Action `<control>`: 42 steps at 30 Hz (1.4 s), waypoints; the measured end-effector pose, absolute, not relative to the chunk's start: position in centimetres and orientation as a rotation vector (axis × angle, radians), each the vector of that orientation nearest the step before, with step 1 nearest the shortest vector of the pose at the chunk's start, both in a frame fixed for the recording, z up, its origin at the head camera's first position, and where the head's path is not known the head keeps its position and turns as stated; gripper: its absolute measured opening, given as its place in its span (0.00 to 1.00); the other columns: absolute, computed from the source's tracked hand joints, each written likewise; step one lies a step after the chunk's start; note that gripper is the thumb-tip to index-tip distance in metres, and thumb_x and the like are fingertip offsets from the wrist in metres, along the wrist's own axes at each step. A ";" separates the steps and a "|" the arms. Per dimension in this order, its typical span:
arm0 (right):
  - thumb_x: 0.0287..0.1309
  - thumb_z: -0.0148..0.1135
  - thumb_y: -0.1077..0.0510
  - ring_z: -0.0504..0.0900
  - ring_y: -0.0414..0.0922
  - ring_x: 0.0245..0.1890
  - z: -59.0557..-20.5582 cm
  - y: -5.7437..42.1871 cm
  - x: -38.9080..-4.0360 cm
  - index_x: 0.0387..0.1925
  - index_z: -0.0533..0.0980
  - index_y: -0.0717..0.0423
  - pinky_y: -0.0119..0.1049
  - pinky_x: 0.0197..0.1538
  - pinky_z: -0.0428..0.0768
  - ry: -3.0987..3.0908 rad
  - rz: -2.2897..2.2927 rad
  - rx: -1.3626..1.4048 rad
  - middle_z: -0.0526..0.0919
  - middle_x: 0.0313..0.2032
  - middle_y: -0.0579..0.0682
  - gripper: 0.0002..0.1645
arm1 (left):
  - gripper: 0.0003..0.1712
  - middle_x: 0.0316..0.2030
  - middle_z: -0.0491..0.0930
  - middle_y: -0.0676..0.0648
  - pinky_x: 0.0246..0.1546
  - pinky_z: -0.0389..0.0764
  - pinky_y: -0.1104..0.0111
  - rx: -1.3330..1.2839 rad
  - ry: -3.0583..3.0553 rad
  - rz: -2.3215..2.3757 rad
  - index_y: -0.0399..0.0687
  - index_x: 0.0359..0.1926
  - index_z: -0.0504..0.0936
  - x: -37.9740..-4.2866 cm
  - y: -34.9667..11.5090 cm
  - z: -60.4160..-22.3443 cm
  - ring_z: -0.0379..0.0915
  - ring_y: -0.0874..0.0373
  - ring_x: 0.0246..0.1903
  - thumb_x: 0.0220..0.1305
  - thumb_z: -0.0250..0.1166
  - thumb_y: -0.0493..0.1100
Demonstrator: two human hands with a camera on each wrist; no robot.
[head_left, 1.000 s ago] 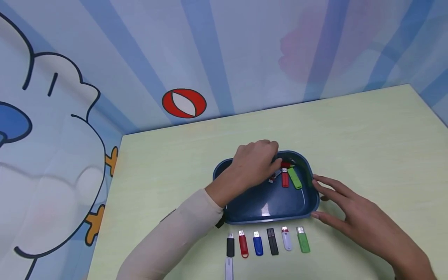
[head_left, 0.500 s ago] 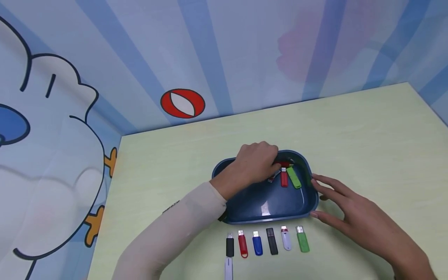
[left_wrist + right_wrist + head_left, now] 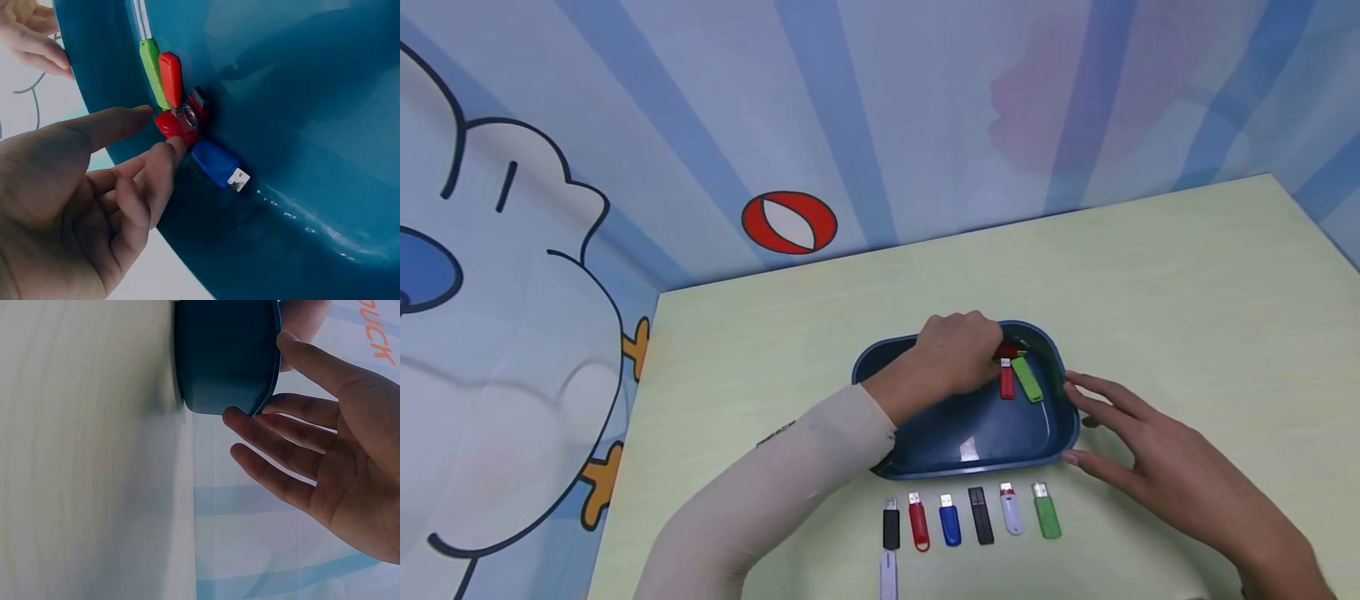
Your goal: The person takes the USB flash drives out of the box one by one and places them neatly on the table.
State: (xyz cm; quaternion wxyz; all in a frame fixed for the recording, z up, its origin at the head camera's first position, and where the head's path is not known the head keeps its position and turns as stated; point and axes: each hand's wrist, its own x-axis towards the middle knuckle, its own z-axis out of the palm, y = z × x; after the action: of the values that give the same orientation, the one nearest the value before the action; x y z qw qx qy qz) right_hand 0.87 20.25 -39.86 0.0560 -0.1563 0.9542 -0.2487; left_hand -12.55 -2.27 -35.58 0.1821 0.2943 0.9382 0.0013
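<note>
My left hand point(image 3: 958, 350) reaches down into a dark blue tray point(image 3: 970, 473). In the left wrist view a fingertip touches a red USB stick point(image 3: 175, 127), while the thumb stands a little apart from it. Around that stick lie a blue USB stick point(image 3: 215, 162), another red USB stick point(image 3: 170, 78) and a light green USB stick point(image 3: 151, 69). In the head view the hand hides part of this pile. My right hand point(image 3: 1157, 454) rests its thumb and fingertips against the tray's right end, its fingers spread and nearly straight.
In front of the tray a row of several USB sticks lies on the pale table point(image 3: 1187, 292), from a black one point(image 3: 891, 527) to a green one point(image 3: 1047, 512). Below the black one lies a white stick point(image 3: 889, 575). A printed blue wall point(image 3: 925, 125) stands behind.
My left hand has shifted slightly right and nearer inside the tray, covering the small stick that showed beside the thumb. The right hand keeps its place at the tray's end.
</note>
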 end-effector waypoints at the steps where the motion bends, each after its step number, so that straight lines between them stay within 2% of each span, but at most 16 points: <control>1: 0.64 0.72 0.35 0.88 0.50 0.56 -39.9 20.2 0.9 0.77 0.70 0.51 0.57 0.51 0.87 2.896 -0.753 -0.473 0.70 0.76 0.51 0.48 | 0.13 0.29 0.82 0.52 0.23 0.76 0.70 0.829 2.645 -0.001 0.47 0.48 0.89 -12.6 -2.3 -35.6 0.76 0.60 0.24 0.76 0.66 0.50; 9: 0.63 0.73 0.35 0.88 0.50 0.56 -39.9 20.2 0.9 0.78 0.69 0.50 0.58 0.52 0.87 2.890 -0.752 -0.458 0.70 0.75 0.51 0.49 | 0.14 0.31 0.83 0.52 0.25 0.77 0.70 0.804 2.619 -0.037 0.48 0.50 0.88 -12.6 -2.1 -36.4 0.77 0.60 0.25 0.77 0.65 0.52; 16: 0.63 0.73 0.35 0.88 0.50 0.56 -39.8 20.3 1.0 0.79 0.67 0.48 0.59 0.52 0.87 2.889 -0.756 -0.457 0.72 0.74 0.52 0.49 | 0.15 0.32 0.84 0.53 0.28 0.78 0.68 0.800 2.603 -0.094 0.51 0.48 0.88 -12.6 -1.8 -36.9 0.78 0.60 0.28 0.76 0.66 0.55; 25: 0.64 0.72 0.34 0.88 0.49 0.56 -39.9 20.4 1.2 0.78 0.68 0.48 0.59 0.52 0.86 2.891 -0.754 -0.463 0.70 0.76 0.50 0.48 | 0.11 0.31 0.83 0.53 0.28 0.79 0.69 0.818 2.596 -0.106 0.50 0.48 0.88 -12.6 -1.5 -37.3 0.79 0.59 0.29 0.76 0.66 0.50; 33: 0.63 0.73 0.34 0.88 0.50 0.57 -39.9 20.3 1.1 0.78 0.69 0.49 0.59 0.52 0.86 2.891 -0.753 -0.465 0.69 0.76 0.51 0.49 | 0.10 0.36 0.85 0.53 0.30 0.79 0.69 0.794 2.606 -0.112 0.51 0.49 0.88 -12.6 -1.3 -37.4 0.78 0.59 0.31 0.76 0.66 0.49; 42: 0.64 0.73 0.35 0.88 0.48 0.56 -40.0 20.4 1.1 0.78 0.69 0.49 0.57 0.51 0.87 2.911 -0.766 -0.495 0.70 0.75 0.49 0.48 | 0.10 0.37 0.86 0.53 0.30 0.80 0.69 0.804 2.607 -0.121 0.51 0.50 0.88 -12.4 -1.4 -37.1 0.79 0.59 0.31 0.75 0.67 0.48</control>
State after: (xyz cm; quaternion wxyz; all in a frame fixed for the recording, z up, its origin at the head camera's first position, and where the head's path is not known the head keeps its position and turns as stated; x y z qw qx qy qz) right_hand 1.13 20.44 -39.95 0.0455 -0.1622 0.9533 -0.2507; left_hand -12.43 -1.40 -37.06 0.2042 0.2881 0.9346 -0.0435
